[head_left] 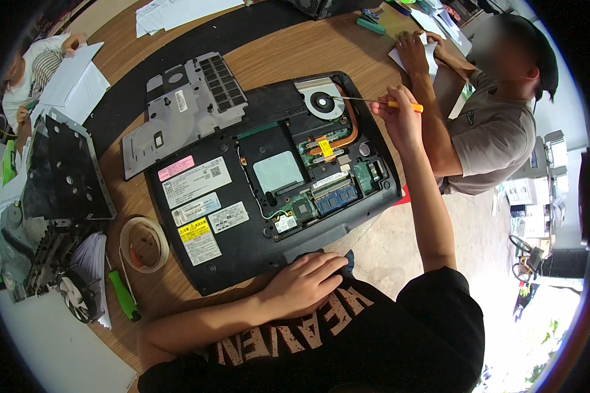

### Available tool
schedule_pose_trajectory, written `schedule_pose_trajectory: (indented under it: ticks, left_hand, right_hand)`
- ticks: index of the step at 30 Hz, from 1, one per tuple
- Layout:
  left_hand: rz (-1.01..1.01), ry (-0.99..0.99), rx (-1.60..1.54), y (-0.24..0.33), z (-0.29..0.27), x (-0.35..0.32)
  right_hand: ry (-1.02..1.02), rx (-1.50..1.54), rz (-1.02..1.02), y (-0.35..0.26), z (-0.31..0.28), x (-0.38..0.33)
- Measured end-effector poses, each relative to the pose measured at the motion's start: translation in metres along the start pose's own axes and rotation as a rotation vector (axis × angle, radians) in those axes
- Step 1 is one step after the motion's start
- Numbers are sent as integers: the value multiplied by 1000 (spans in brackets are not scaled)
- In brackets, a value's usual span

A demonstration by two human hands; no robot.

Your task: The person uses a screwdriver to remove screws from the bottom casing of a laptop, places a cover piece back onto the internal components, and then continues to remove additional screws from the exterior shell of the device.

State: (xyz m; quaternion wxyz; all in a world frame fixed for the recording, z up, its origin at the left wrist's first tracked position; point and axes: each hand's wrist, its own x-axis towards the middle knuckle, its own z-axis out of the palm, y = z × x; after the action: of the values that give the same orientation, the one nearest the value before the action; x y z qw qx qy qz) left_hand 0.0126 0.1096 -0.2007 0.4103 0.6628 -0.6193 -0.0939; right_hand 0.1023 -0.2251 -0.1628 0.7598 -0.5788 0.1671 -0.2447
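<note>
An upturned black laptop (242, 154) lies on the wooden table with its inside exposed. My right hand (401, 112), raised over the laptop's far right corner, is closed round a screwdriver (404, 105) with a yellow-orange handle. Its thin shaft points left to the round cooling fan (323, 103); whether the tip touches cannot be told. From the fan, a copper heat pipe (353, 121) bends toward the chip area. Nearer me sits a blue memory module (336, 199). My left hand (307, 280) rests against my black shirt at the laptop's near edge, fingers stretched and holding nothing visible.
The grey bottom cover (183, 108) leans over the laptop's far left side. Leftward are a tape roll (144, 245), a green-handled screwdriver (122, 295) and a black panel (65, 173). A person in grey (488, 134) handles paper at right; another sits far left with sheets (75, 85).
</note>
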Motion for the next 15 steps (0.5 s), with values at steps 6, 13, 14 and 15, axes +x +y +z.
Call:
schedule_pose_trajectory:
  ticks: [6, 13, 14, 15]
  left_hand:
    - [27, -4, 20, -1, 1, -1]
    - [0, 13, -15, -3, 5, -2]
    - [5, 10, -9, -3, 5, -2]
    - [11, 8, -3, -3, 5, -1]
  right_hand:
    - [4, 21, 51, 1, 2, 2]
    - [1, 25, 67, 3, 2, 5]
    - [0, 23, 69, 3, 2, 5]
    - [0, 23, 69, 3, 2, 5]
